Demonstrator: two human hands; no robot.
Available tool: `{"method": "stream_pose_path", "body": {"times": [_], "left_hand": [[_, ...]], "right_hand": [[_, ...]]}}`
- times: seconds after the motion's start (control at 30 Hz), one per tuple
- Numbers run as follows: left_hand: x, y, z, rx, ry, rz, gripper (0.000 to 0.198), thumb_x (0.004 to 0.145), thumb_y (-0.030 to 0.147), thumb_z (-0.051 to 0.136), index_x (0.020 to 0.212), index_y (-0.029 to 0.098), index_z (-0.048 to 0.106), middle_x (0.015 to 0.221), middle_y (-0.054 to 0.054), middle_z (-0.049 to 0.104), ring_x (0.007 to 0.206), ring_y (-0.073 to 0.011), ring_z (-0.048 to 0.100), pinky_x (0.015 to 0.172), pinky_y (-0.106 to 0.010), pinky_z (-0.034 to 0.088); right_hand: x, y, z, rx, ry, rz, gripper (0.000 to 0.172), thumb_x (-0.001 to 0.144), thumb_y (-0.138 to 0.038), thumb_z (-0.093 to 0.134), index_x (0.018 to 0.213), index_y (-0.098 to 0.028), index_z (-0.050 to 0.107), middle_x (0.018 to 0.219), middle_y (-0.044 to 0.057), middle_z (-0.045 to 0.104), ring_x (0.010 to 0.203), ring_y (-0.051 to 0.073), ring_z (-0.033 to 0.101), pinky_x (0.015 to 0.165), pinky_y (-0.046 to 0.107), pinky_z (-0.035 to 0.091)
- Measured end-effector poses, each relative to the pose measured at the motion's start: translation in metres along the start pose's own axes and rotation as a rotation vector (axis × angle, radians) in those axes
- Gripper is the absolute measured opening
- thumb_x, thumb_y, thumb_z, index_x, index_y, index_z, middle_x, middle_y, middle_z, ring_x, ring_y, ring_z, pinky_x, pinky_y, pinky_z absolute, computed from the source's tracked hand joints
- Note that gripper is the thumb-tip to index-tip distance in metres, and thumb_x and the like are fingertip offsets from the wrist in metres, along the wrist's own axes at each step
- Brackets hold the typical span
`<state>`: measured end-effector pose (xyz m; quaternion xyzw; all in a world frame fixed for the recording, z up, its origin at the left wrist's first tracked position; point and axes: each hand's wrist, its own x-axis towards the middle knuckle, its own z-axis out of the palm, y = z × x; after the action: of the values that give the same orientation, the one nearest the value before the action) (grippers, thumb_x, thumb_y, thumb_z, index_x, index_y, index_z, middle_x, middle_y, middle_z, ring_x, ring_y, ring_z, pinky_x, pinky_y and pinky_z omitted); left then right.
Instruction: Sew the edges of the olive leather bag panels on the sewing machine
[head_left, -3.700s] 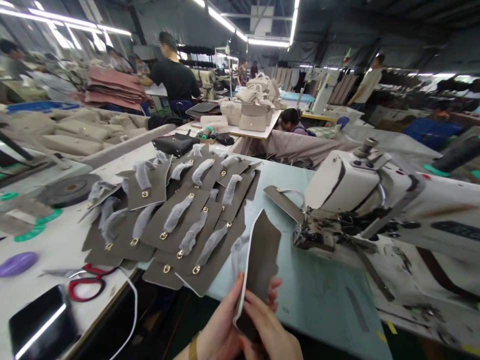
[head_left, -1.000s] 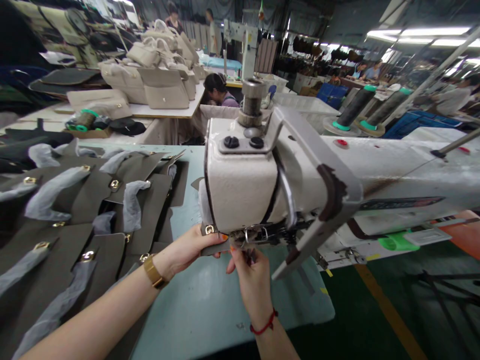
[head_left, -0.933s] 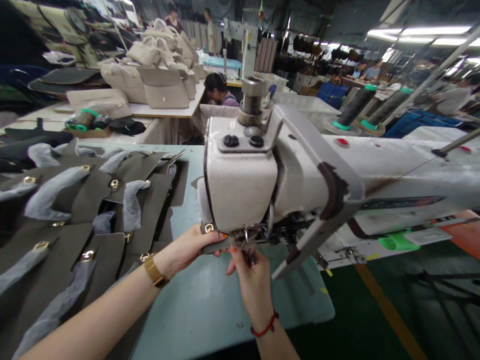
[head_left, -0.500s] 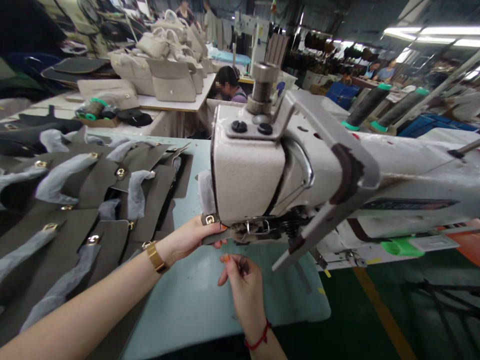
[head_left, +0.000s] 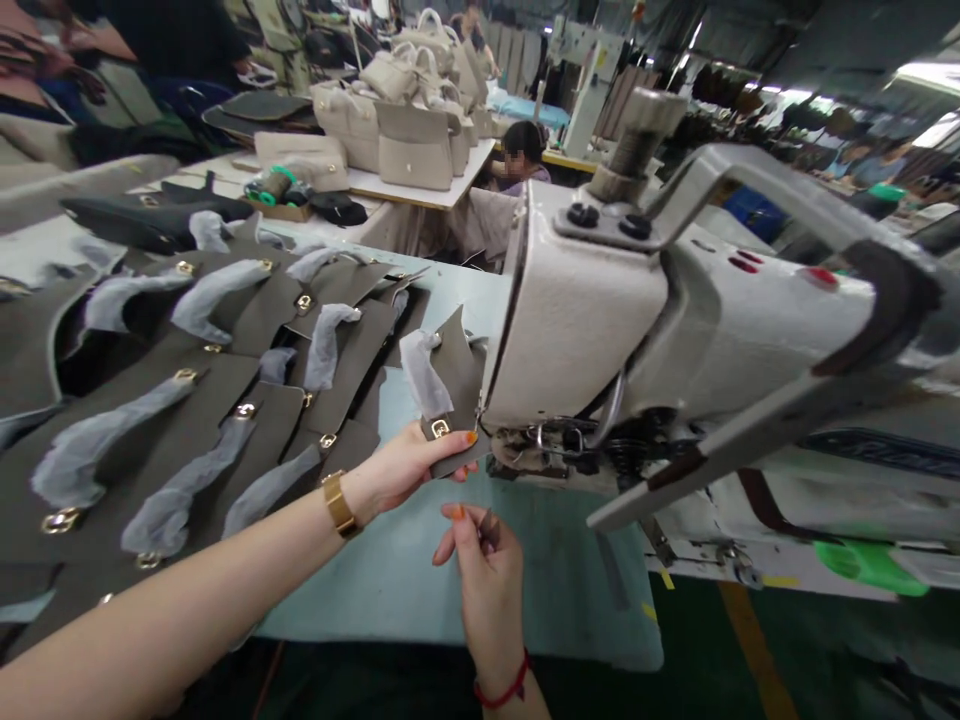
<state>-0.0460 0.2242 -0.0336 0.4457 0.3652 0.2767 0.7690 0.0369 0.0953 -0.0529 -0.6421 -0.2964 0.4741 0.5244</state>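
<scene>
My left hand (head_left: 401, 468) grips the lower edge of a grey leather bag panel (head_left: 459, 355), thumb on top and fingers below. A handle wrapped in white film (head_left: 424, 372) and a gold buckle (head_left: 440, 428) are on this panel. Its right edge lies close by the needle area of a white sewing machine (head_left: 585, 310). Lower down, my right hand (head_left: 491, 575) is held above the pale blue table (head_left: 382, 590), fingers curled in. A small dark pointed thing shows between those fingers, too little of it to name.
Many similar grey panels (head_left: 217, 370) with wrapped handles overlap on the left. Behind them are a box of thread spools (head_left: 277, 190) and beige bags (head_left: 416, 150) on a white table. A co-worker (head_left: 525, 155) sits beyond the machine. A metal bar (head_left: 750, 430) slants across the machine's front.
The view has swung left. My left hand has drawn the panel out leftward from the machine, so more of the panel and its wrapped handle shows. My right hand stays curled below.
</scene>
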Motion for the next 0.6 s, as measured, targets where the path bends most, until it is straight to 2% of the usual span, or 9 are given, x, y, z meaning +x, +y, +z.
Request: {"method": "stream_pose_path", "body": {"times": [0.1, 0.2, 0.27, 0.37, 0.47, 0.6], "left_hand": [[-0.008, -0.008, 0.008, -0.064, 0.07, 0.015, 0.021, 0.075, 0.036, 0.07, 0.073, 0.015, 0.068, 0.068, -0.003, 0.068, 0.059, -0.0109, 0.059, 0.055, -0.021, 0.046], [-0.016, -0.016, 0.021, -0.156, 0.167, 0.037, 0.025, 0.073, 0.038, 0.072, 0.073, 0.014, 0.067, 0.069, -0.003, 0.068, 0.06, -0.0115, 0.06, 0.055, -0.021, 0.047], [-0.023, -0.021, 0.034, -0.219, 0.262, 0.041, 0.028, 0.071, 0.041, 0.073, 0.074, 0.014, 0.066, 0.068, -0.003, 0.067, 0.056, -0.0111, 0.058, 0.049, -0.02, 0.046], [-0.034, -0.029, 0.055, -0.28, 0.371, -0.001, 0.034, 0.071, 0.047, 0.071, 0.074, 0.015, 0.062, 0.053, 0.002, 0.059, 0.036, -0.0064, 0.045, 0.032, -0.017, 0.031], [-0.04, -0.038, 0.075, -0.371, 0.427, -0.015, 0.036, 0.074, 0.052, 0.066, 0.073, 0.017, 0.055, 0.041, 0.009, 0.045, 0.026, -0.0018, 0.026, 0.027, -0.014, 0.013], [-0.04, -0.045, 0.092, -0.439, 0.443, 0.002, 0.036, 0.077, 0.052, 0.063, 0.076, 0.02, 0.048, 0.04, 0.013, 0.036, 0.027, -0.0005, 0.017, 0.028, -0.013, 0.01]], "right_hand": [[0.0, -0.001, -0.004, -0.026, 0.012, -0.013, 0.031, 0.087, -0.041, 0.055, 0.079, -0.016, 0.071, 0.056, -0.002, 0.061, 0.066, 0.012, 0.058, 0.077, 0.021, 0.043], [-0.001, -0.002, -0.008, -0.037, 0.016, -0.003, 0.032, 0.086, -0.043, 0.055, 0.082, -0.016, 0.072, 0.057, -0.001, 0.061, 0.06, 0.011, 0.055, 0.069, 0.021, 0.042], [-0.002, -0.003, -0.012, -0.036, 0.017, -0.002, 0.033, 0.085, -0.044, 0.055, 0.079, -0.016, 0.071, 0.056, -0.001, 0.06, 0.059, 0.011, 0.054, 0.065, 0.021, 0.042], [-0.004, -0.004, -0.018, -0.052, 0.002, -0.041, 0.035, 0.085, -0.045, 0.055, 0.074, -0.015, 0.07, 0.052, -0.002, 0.053, 0.059, 0.011, 0.052, 0.063, 0.021, 0.041], [-0.007, -0.008, -0.026, -0.059, -0.01, -0.082, 0.037, 0.085, -0.045, 0.055, 0.066, -0.015, 0.065, 0.056, -0.001, 0.055, 0.06, 0.01, 0.052, 0.06, 0.02, 0.04], [-0.012, -0.012, -0.037, -0.057, 0.009, -0.102, 0.035, 0.085, -0.044, 0.056, 0.066, -0.015, 0.062, 0.055, -0.002, 0.053, 0.053, 0.008, 0.045, 0.054, 0.018, 0.037]]}}
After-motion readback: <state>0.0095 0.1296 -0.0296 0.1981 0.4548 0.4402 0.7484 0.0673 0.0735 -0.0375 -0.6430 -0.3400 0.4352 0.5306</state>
